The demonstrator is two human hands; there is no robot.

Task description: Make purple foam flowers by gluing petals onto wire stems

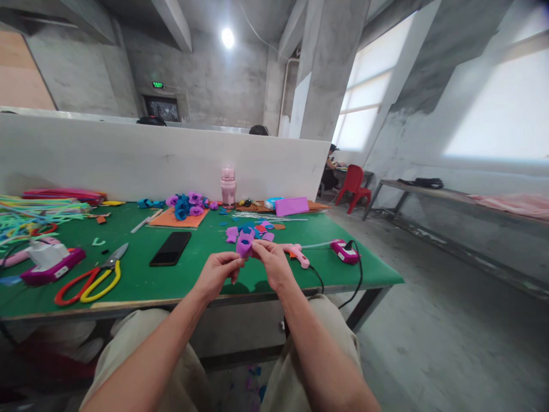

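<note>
Between my two hands, above the table's front edge, is a small purple paper flower (244, 245) with a dark blue centre. My left hand (219, 271) pinches its lower left side. The fingers of my right hand (271, 258) close on its right side. Just behind it lie loose purple and blue paper pieces (233, 233). A pink glue gun (300, 255) rests to the right of my right hand, its tip partly hidden. Further back, a cluster of purple and blue paper flowers (183, 207) sits on an orange sheet (162, 218).
On the green table (141, 274) are a black phone (170, 249), red-and-yellow scissors (100, 277), two magenta power strips (344, 252) with cords, and coloured pipe cleaners (38, 214). A pink bottle (228, 186) stands by the white partition (163, 160). A red chair (354, 187) stands beyond.
</note>
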